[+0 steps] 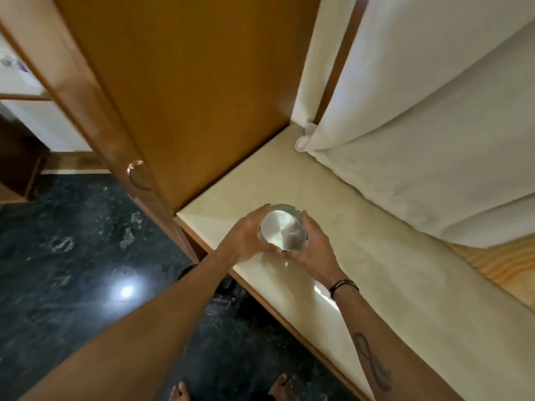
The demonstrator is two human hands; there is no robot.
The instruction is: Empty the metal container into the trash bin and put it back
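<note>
Two bare feet (228, 390) stand on the dark, glossy stone floor (72, 256) at the bottom of the view, where a bright spot of light is mirrored in the polish. From there both bare forearms reach up and forward to the near left corner of a pale cream counter (362, 256) edged with a wooden strip. The right forearm carries a dark tattoo, and a thin black band (343, 286) circles that wrist. The left hand (246, 238) and the right hand (314, 250) meet around a round, shiny metal container (282, 228), seen from above so that its brushed, empty-looking inside faces the camera. The left fingers curl around its left wall and the right fingers wrap its right wall, with the thumbs close together at the near side, so both hands are grasping it. It sits at the counter's near left corner, close to the front edge; whether its base touches the surface or is held just above it cannot be told. Just left of that corner rises a tall wooden cabinet (188, 96), its narrow door bearing a curved metal handle (138, 175). Farther along the counter's back edge, white curtains (419, 125) hang in heavy folds and bunch onto the far right part of the surface.
</note>
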